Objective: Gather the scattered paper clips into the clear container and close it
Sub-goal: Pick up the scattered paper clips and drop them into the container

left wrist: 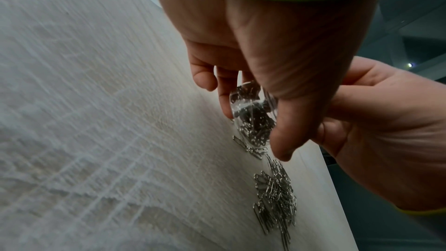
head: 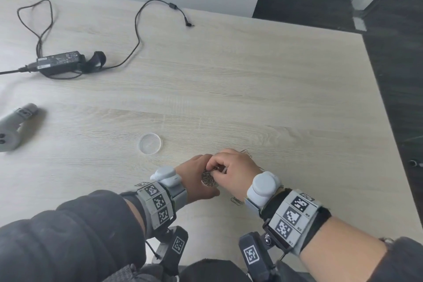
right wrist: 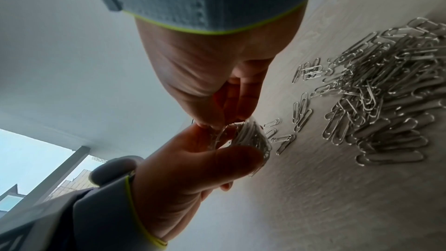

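Note:
My left hand (head: pixel 205 175) grips a small clear container (head: pixel 210 179) partly filled with silver paper clips, tilted low over the table; in the left wrist view its thumb and fingers (left wrist: pixel 224 106) wrap the container (left wrist: pixel 251 102). My right hand (head: pixel 217 168) hovers at the container's mouth, its fingertips (right wrist: pixel 243 110) pinched together on a few clips over the container (right wrist: pixel 251 136). A heap of loose paper clips (right wrist: pixel 386 93) lies on the table beside it, also the heap (left wrist: pixel 275 198). The round clear lid (head: pixel 150 143) lies apart, to the left.
A black power adapter (head: pixel 60 62) with its cable sits at the far left. A grey controller (head: pixel 13 128) lies at the left edge. A few stray clips (head: pixel 236 201) lie near my right wrist. The table's right edge (head: pixel 389 144) drops to a dark floor.

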Action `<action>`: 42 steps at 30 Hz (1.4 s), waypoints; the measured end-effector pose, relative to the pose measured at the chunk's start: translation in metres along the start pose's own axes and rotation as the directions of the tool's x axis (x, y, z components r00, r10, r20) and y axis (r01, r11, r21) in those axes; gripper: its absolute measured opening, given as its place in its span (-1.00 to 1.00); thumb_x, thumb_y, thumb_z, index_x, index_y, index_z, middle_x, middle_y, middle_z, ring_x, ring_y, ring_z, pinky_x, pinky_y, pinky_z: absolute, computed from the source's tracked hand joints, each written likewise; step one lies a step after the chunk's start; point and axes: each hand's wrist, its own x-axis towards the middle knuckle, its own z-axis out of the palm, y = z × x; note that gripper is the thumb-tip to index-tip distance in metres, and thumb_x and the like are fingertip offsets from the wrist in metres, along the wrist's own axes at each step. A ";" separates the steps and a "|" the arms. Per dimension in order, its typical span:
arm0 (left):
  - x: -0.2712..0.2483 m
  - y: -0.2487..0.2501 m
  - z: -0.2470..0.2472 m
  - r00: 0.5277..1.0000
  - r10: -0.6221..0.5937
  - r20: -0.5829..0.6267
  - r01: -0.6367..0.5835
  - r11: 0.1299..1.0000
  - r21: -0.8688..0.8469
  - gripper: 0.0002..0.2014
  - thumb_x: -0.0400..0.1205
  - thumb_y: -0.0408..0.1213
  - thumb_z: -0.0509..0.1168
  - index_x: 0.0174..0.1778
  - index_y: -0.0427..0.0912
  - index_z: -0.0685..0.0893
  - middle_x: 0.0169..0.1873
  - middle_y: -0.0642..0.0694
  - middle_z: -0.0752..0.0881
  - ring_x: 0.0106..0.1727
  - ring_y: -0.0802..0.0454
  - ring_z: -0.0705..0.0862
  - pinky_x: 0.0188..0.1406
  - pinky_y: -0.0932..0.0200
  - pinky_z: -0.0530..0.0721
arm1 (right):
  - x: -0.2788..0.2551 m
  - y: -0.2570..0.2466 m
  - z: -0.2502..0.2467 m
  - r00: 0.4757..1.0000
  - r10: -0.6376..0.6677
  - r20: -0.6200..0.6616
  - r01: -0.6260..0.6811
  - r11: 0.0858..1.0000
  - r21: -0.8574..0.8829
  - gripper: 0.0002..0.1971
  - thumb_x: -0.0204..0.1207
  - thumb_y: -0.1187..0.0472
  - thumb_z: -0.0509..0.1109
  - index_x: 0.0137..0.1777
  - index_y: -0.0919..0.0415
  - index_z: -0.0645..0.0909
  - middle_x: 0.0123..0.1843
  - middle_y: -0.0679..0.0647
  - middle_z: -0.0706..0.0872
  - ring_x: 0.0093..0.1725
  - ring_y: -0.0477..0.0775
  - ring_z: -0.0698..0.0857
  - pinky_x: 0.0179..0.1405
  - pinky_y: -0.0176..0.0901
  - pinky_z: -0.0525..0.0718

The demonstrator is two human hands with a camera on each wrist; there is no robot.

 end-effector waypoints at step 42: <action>0.011 0.010 0.013 0.997 0.064 -0.049 -0.068 0.993 -0.098 -0.29 0.20 0.19 0.49 0.28 0.13 0.52 0.02 0.22 0.62 0.04 0.25 0.63 0.04 0.35 0.58 | -0.039 0.092 -0.014 0.996 0.078 0.043 -0.053 0.907 -0.417 -0.71 0.47 0.04 0.45 0.19 -0.04 0.63 0.16 -0.03 0.54 0.07 0.09 0.60 -0.10 -0.13 0.57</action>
